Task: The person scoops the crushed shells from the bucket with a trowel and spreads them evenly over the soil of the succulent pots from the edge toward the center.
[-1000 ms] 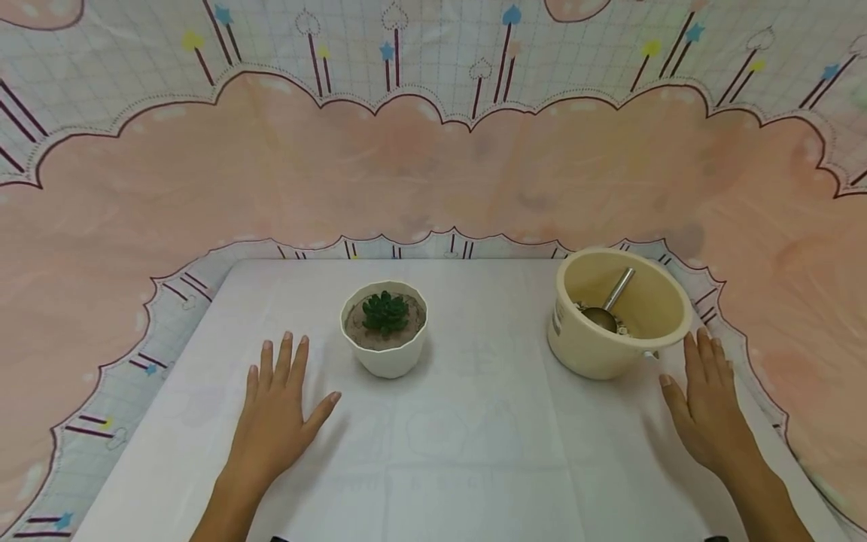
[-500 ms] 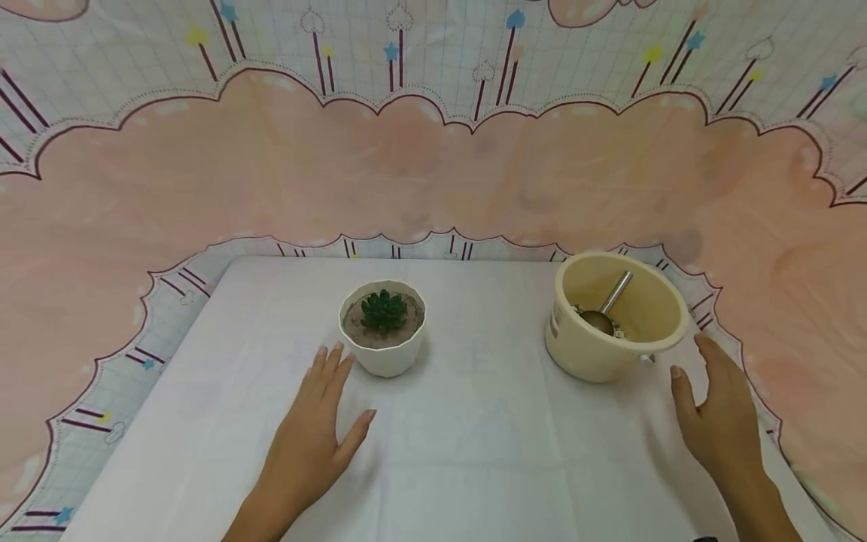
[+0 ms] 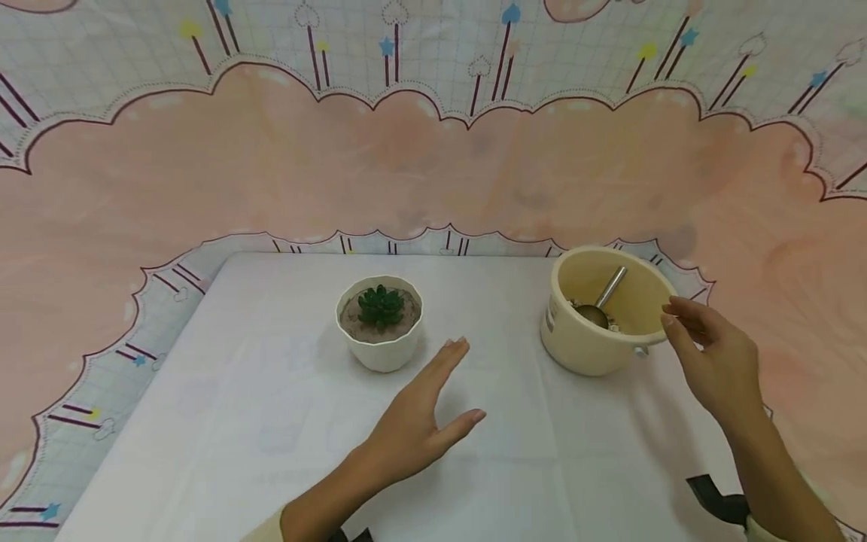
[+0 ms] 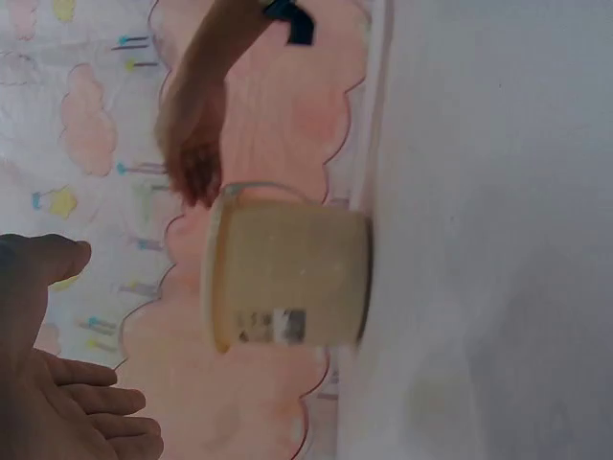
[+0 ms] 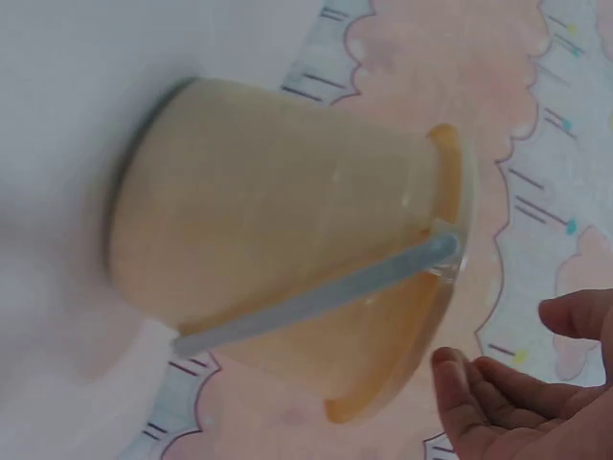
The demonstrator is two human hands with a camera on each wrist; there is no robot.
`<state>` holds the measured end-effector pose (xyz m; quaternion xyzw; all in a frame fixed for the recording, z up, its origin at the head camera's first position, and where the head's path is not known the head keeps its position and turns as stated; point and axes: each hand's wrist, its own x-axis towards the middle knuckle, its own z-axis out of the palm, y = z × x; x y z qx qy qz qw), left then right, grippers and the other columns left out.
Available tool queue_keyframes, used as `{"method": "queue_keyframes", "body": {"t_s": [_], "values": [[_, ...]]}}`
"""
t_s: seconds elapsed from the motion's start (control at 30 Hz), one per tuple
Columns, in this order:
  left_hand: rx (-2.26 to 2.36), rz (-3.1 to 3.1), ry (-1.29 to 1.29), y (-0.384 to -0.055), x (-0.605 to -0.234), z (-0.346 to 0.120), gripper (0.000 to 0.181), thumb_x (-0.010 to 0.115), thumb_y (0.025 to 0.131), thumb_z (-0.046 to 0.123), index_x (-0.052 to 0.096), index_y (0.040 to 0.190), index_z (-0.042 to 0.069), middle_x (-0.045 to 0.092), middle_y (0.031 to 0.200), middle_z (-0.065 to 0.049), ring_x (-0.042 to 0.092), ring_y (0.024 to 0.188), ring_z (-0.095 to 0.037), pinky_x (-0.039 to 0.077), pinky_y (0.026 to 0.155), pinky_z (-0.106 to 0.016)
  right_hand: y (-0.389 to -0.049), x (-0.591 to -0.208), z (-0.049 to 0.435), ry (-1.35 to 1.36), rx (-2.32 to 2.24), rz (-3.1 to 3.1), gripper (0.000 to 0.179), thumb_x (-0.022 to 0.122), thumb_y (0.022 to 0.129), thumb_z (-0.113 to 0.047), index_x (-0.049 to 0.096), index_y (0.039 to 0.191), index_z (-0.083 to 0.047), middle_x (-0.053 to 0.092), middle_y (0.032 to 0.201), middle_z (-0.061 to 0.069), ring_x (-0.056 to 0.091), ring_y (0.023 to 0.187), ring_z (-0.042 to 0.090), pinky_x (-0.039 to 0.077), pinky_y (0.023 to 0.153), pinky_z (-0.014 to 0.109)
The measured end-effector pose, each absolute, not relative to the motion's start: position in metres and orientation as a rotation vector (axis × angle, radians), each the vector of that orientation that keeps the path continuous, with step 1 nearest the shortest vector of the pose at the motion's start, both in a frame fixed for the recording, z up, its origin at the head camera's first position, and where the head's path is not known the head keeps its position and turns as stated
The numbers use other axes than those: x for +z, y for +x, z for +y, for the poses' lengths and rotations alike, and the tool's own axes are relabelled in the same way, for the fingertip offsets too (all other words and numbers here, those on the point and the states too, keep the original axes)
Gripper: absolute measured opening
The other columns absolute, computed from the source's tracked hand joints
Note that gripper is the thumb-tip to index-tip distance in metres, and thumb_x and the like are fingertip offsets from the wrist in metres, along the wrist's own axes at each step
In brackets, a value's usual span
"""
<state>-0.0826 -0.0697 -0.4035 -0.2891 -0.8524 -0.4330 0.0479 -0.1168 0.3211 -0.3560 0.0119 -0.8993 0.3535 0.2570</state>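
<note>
A cream bucket stands upright at the table's right. Inside it lie a metal ladle or large spoon, leaning on the wall, and some small pale bits. My right hand is at the bucket's right rim with fingers loosely bent; in the right wrist view a small gap shows between its fingertips and the rim. A grey handle hangs down the bucket's side. Over the middle of the table my left hand reaches rightward, fingers straight, thumb spread, touching nothing.
A green succulent grows in a white pot left of the bucket, beyond my left hand. White cloth covers the table. Behind hangs a patterned pink and white cloth.
My left hand has swung right, past the front of the pot. My right hand has risen from beside the bucket to its rim, its fingers bending. Pot and bucket stay put.
</note>
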Motion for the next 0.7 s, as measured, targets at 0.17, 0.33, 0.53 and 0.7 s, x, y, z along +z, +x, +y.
{"method": "queue_keyframes", "body": {"t_s": [0.17,0.33,0.53,0.7], "values": [[-1.412,-2.657,-0.933,-0.100,-0.406,-0.043,0.082,0.072,0.102,0.041,0.031,0.166,0.012,0.030,0.170,-0.004,0.024,0.157,-0.019,0.027,0.124,-0.044,-0.129,-0.343,0.316,-0.028,0.916,-2.590,0.044,0.060,0.108,-0.023,0.062,0.138,0.009,0.068,0.126,0.029,0.070,0.106,0.023,0.038,0.070,0.000],[-1.519,-2.644,-0.901,-0.122,-0.407,-0.017,0.084,0.072,0.101,0.042,0.029,0.167,0.012,0.030,0.170,-0.004,0.026,0.156,-0.019,0.028,0.124,-0.044,-0.147,-0.337,0.312,-0.068,0.863,-2.746,0.060,0.054,0.110,-0.034,0.052,0.145,0.014,0.064,0.129,0.035,0.064,0.115,0.054,0.054,0.072,0.022],[-1.624,-2.580,-0.850,-0.149,-0.407,0.010,0.087,0.076,0.099,0.036,0.029,0.166,0.009,0.028,0.171,-0.007,0.025,0.157,-0.019,0.027,0.124,-0.042,-0.178,-0.330,0.314,-0.068,0.816,-2.962,0.074,0.047,0.110,-0.045,0.045,0.145,0.020,0.058,0.131,0.043,0.059,0.117,0.059,0.056,0.085,0.066],[-1.635,-2.554,-0.816,-0.167,-0.408,0.029,0.091,0.079,0.096,0.032,0.027,0.167,0.008,0.027,0.171,-0.006,0.024,0.157,-0.018,0.025,0.124,-0.039,-0.201,-0.324,0.315,-0.040,0.765,-3.095,0.077,0.045,0.110,-0.044,0.044,0.142,0.026,0.054,0.132,0.046,0.055,0.120,0.061,0.052,0.093,0.068]]}}
